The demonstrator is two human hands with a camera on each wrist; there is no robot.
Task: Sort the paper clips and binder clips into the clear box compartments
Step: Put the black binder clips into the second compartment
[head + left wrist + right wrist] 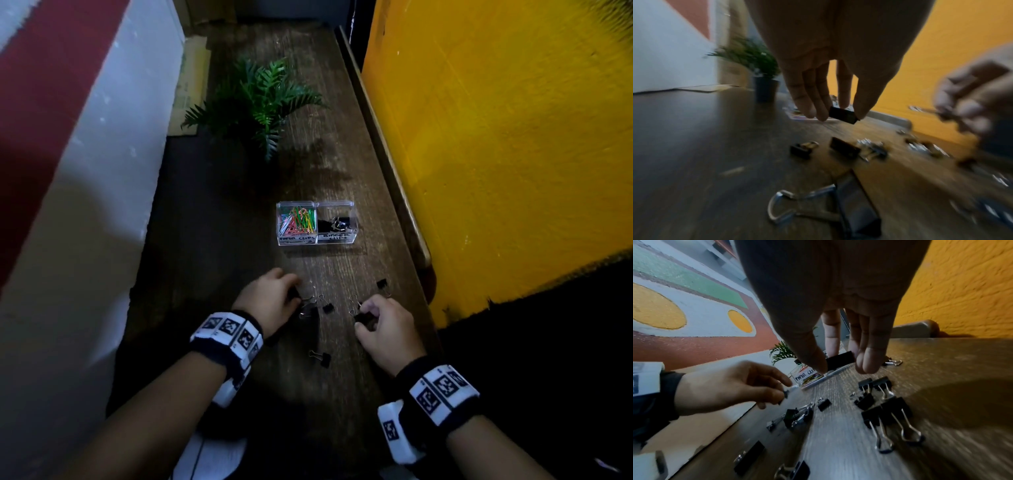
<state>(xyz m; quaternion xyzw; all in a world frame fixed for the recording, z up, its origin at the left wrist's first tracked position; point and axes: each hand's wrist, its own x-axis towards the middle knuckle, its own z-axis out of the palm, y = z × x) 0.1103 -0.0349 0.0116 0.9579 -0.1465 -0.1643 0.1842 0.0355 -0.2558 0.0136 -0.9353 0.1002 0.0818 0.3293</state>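
Head view shows the pick-up step: left hand (270,294) pinches a small binder clip (842,115), right hand (385,325) pinches another clip (840,360). Next, I think, both go to the right compartment (335,222) of the clear box (297,241).

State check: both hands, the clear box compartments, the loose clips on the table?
left hand: pinching a small black binder clip
right hand: pinching a black binder clip
clear box: lid open
left compartment: coloured paper clips inside
right compartment: black binder clips inside
loose binder clips: lying unsorted on the table
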